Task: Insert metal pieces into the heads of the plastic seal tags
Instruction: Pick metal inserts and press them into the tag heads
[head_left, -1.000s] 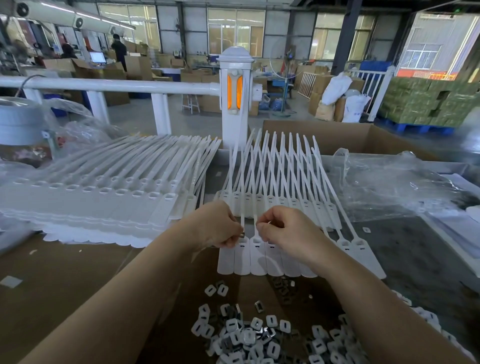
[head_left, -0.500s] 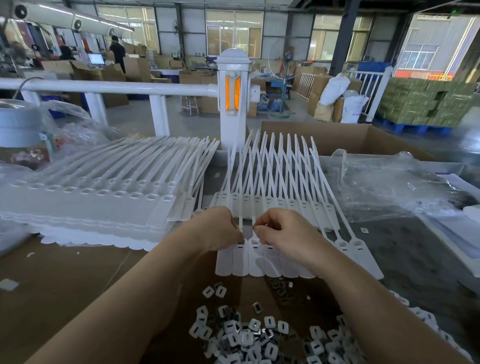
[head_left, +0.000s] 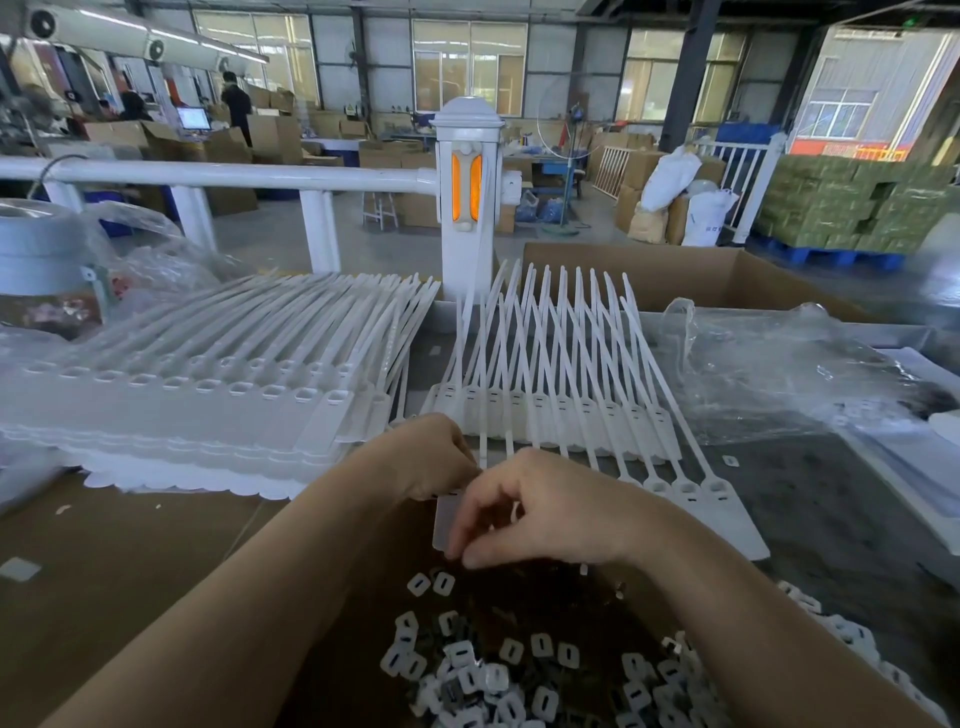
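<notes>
Fingertips of the left hand (head_left: 431, 460) hide behind the right hand (head_left: 540, 512); both seem to pinch one seal tag (head_left: 445, 522) at the bench's near edge, above loose metal pieces (head_left: 498, 670); open bench (head_left: 831, 519) lies right.

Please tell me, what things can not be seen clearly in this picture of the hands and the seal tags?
- Left hand, head view: its fingertips are hidden behind the right hand, so what it holds cannot be told.
- Near row of seal tags: the heads at its left end are covered by both hands, so no inserted metal piece shows there.
- Pile of small pieces: cut off by the bottom edge.
- Left stack of tags: blurred and washed out.
</notes>
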